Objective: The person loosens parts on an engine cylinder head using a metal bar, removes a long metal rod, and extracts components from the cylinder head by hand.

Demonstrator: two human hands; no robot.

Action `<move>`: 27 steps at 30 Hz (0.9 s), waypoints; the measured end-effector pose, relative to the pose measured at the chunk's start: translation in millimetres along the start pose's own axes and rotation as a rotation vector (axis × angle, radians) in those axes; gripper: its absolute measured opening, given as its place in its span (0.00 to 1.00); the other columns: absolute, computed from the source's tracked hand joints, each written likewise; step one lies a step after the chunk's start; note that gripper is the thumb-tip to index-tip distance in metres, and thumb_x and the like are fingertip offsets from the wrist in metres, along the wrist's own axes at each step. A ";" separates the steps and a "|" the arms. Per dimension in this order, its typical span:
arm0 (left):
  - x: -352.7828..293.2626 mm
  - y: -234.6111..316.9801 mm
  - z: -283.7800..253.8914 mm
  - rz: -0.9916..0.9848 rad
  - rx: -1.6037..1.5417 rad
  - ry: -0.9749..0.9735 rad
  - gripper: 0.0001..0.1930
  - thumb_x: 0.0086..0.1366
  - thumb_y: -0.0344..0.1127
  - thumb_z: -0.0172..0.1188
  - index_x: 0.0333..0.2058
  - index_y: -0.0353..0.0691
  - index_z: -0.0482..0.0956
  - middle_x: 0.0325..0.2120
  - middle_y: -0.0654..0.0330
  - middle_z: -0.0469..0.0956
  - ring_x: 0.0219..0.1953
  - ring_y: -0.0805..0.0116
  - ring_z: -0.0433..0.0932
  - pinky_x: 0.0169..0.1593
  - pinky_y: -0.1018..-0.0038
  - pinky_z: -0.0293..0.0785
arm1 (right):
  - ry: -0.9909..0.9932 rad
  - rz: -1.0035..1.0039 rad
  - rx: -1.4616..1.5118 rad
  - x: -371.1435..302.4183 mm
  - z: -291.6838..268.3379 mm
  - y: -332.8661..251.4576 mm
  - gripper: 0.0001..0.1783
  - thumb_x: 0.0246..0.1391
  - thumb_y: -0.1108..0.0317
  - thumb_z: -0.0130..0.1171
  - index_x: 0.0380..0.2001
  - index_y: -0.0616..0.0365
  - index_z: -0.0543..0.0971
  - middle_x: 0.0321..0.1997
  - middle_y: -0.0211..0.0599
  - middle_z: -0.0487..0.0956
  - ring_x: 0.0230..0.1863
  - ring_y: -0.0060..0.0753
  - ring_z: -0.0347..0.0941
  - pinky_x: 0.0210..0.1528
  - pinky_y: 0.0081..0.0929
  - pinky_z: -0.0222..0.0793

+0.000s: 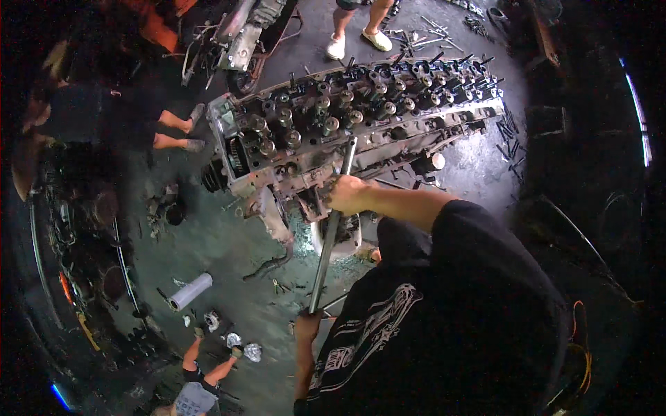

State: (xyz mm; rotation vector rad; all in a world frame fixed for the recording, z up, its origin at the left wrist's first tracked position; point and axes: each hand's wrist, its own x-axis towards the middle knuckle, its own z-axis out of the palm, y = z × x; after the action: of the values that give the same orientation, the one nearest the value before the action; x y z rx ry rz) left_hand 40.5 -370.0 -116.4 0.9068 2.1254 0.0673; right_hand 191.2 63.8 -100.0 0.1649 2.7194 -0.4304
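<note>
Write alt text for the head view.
A person's right hand and left hand hold a long metal bar at the near side of a large, dirty engine. Other people's legs and a white cylinder show on the dark floor.

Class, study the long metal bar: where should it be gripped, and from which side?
Probably by the slim, straight shaft of the metal bar: the right hand from the right, partway along; the left hand at the near end. The shaft's length leaves room for both; its far end overlaps the engine in view.
</note>
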 end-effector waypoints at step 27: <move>293.8 405.9 -291.8 0.691 0.439 0.367 0.24 0.59 0.57 0.58 0.47 0.48 0.73 0.45 0.54 0.77 0.47 0.50 0.76 0.49 0.58 0.71 | 0.617 0.608 0.122 -140.0 -63.2 284.9 0.33 0.46 0.60 0.62 0.55 0.64 0.68 0.56 0.52 0.71 0.58 0.52 0.65 0.60 0.42 0.61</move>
State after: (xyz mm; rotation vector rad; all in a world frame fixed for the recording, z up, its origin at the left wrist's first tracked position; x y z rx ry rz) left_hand -49.1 185.9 22.2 1.9927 2.0797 0.1275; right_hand 346.9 345.8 -68.3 1.3051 2.9951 -0.4036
